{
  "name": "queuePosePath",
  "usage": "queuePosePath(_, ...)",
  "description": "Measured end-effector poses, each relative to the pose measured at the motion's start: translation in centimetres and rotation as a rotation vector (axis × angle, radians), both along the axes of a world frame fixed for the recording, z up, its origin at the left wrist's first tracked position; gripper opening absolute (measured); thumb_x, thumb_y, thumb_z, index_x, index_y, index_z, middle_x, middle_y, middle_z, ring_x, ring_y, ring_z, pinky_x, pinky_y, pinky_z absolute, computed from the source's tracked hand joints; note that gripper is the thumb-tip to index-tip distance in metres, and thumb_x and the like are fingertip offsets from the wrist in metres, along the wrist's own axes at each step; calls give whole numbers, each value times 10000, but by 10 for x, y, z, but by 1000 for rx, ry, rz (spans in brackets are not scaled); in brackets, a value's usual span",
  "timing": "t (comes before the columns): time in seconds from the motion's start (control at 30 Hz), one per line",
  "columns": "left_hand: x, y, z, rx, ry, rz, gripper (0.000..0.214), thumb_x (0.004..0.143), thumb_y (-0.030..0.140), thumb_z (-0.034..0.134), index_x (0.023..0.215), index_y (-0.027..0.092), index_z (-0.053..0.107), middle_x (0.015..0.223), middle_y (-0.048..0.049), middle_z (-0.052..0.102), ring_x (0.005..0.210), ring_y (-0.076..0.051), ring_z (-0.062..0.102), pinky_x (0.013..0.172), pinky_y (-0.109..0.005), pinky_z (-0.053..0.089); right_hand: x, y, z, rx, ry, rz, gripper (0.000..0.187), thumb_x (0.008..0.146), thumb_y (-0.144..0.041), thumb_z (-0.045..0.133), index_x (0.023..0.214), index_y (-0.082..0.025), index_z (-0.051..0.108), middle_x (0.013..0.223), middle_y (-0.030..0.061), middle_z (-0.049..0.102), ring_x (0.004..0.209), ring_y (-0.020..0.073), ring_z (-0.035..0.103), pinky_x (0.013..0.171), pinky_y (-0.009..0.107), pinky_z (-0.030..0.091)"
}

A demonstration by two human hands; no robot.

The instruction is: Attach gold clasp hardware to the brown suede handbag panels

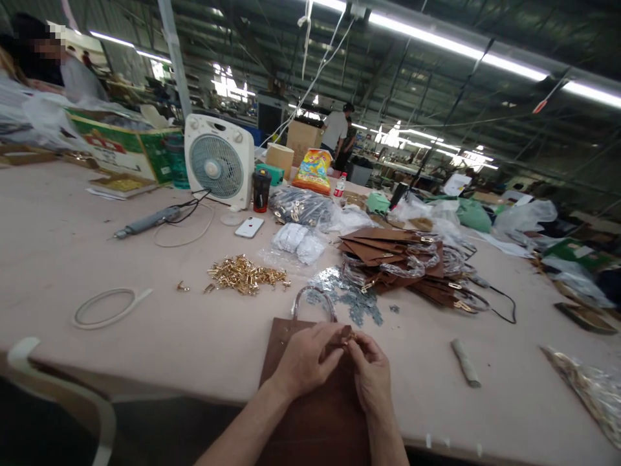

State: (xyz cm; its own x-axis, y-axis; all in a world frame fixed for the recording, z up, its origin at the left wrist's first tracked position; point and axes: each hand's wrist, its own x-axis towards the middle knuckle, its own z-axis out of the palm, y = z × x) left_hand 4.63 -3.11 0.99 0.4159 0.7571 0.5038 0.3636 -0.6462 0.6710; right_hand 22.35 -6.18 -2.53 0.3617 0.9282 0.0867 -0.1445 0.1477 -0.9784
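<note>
Brown bag (325, 414) at near edge, looks mid-job: handle (314, 290) on, gold fitting (352, 336) apparently not set.
Left hand (305, 360): fingers pinch a brown tab (346, 330); right hand (374, 377): fingers closed on the gold fitting. Loose fittings (245, 275) far left, stacked bags (371, 246) far right, some with gold hardware (462, 305). Pale surface (204, 343), fan (217, 163) at back; big workshop, tube lights (456, 48) overhead.
</note>
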Motion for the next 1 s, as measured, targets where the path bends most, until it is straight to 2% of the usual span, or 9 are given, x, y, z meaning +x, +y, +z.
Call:
queuePosePath(0.07,1,0,-4,35,36,-39,453,980,286,624,1430,275,570,1280,-75,722,1129,-227,714,991,-349,589,0,-1,3,0,-32,55,324,794,-418,871,1037,-217,797,1051,79,776,988,253,694,924,381,558)
queuePosePath(0.13,2,1,-7,56,43,-61,425,1014,308,598,1436,272,569,1293,-76,723,1149,-219,713,1002,-342,586,0,-3,6,-13,-53,98,278,803,-413,865,1000,-225,807,1012,68,779,952,240,692,895,353,555)
queuePosePath(0.23,2,3,-9,29,-3,-84,386,1035,316,578,1417,268,587,1268,-66,737,1121,-198,725,987,-316,592,0,-5,7,-20,-54,117,259,811,-423,859,973,-227,809,944,49,764,829,202,663,759,300,546)
queuePosePath(0.37,0,4,-7,-17,-47,-132,365,1033,313,584,1395,280,615,1267,-57,741,1139,-191,719,1009,-315,586,2,-7,4,-35,-94,137,307,832,-468,828,992,-207,811,837,34,709,651,148,547,588,263,456)
queuePosePath(0.53,-2,4,-5,-68,-87,-169,374,1013,309,628,1386,286,627,1280,-50,732,1152,-188,708,1019,-306,580,4,-9,3,-39,-135,195,312,854,-492,800,951,-196,813,779,24,665,614,129,492,542,252,394)
queuePosePath(0.73,-3,4,-2,-96,-135,-189,330,996,293,664,1324,319,676,1237,-23,732,1139,-172,695,1000,-271,570,3,-10,3,-58,-55,175,374,842,-500,819,1070,-206,777,684,-6,632,545,120,498,492,234,374)
queuePosePath(1.0,-3,5,-9,-66,-153,-169,274,1001,394,650,1232,261,714,1121,-51,751,1036,-186,715,953,-296,584,3,-10,7,-55,-76,198,345,890,-524,767,970,-189,786,603,-20,570,534,113,475,501,233,363)
